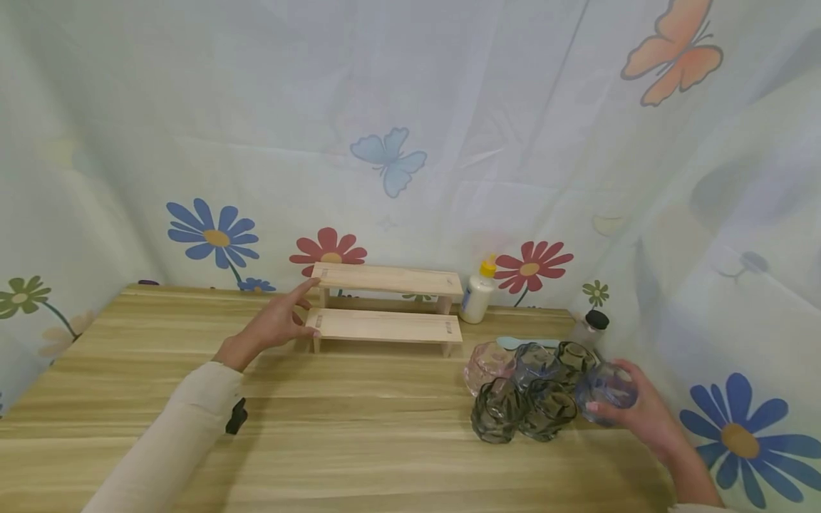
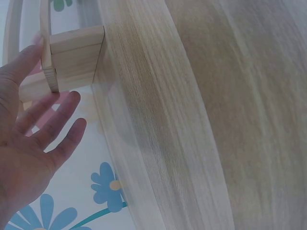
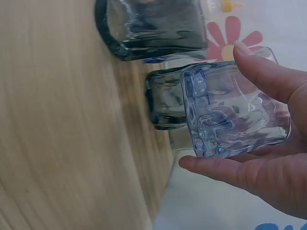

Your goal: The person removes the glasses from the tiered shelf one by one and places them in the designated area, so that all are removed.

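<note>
My right hand (image 1: 648, 410) grips a clear bluish glass (image 3: 235, 108) between thumb and fingers. The right wrist view has this glass raised off the tabletop. Beside it in the head view stand several textured glasses: a pink one (image 1: 489, 365), a bluish-grey one (image 1: 535, 363) and dark grey ones (image 1: 497, 410). Near the back wall is a two-tier wooden shelf (image 1: 385, 324). At its left end, my left hand (image 1: 272, 324) touches the wood with thumb and index finger, the other fingers (image 2: 62, 115) loosely extended in the left wrist view.
A white bottle with a yellow cap (image 1: 477, 293) stands right of the shelf. Behind the glasses lie a light-blue spoon-like item (image 1: 513, 343) and a jar with a black lid (image 1: 595, 320). Flower-printed curtains (image 1: 269, 157) border the wooden table (image 1: 333, 442) at back and sides.
</note>
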Motion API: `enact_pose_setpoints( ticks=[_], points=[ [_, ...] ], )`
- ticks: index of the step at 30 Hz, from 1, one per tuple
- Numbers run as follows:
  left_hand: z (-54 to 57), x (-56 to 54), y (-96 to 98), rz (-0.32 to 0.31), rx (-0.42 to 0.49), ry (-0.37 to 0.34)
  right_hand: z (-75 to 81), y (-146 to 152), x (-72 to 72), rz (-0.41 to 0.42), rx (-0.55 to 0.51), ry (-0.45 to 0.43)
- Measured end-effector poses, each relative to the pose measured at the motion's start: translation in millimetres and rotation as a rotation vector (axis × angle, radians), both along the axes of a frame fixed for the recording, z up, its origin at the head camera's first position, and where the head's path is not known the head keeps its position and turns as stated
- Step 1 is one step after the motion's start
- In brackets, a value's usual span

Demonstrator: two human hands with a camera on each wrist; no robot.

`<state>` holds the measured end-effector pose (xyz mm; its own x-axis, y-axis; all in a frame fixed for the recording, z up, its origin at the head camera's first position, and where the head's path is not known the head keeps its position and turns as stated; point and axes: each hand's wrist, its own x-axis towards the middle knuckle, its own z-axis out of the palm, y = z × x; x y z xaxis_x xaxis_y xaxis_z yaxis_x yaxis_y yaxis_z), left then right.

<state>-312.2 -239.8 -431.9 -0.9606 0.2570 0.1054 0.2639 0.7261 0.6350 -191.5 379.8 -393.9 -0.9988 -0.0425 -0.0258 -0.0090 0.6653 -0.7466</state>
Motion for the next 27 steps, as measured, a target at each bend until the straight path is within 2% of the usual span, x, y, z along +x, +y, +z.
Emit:
enact_pose_setpoints(
  ticks=[7,11,20,27],
  points=[
    [-0.8,0.0,-1.4,-0.004,-0.004,0.005,-20.6,0,-3.1,-0.005,-0.026,0.035],
    [-1.0,-0.1,0.2,-0.001,-0.002,0.002,-29.0,-1,-5.2,-0.010,-0.007,0.050],
    [-0.4,0.4,3.1,0.007,-0.002,0.005,-37.5,-1,-11.5,-0.016,-0.054,-0.046],
    [-2.3,0.2,1.2,0.006,0.002,0.014,-45.6,0,-14.5,-0.032,-0.062,-0.043]
  ],
)
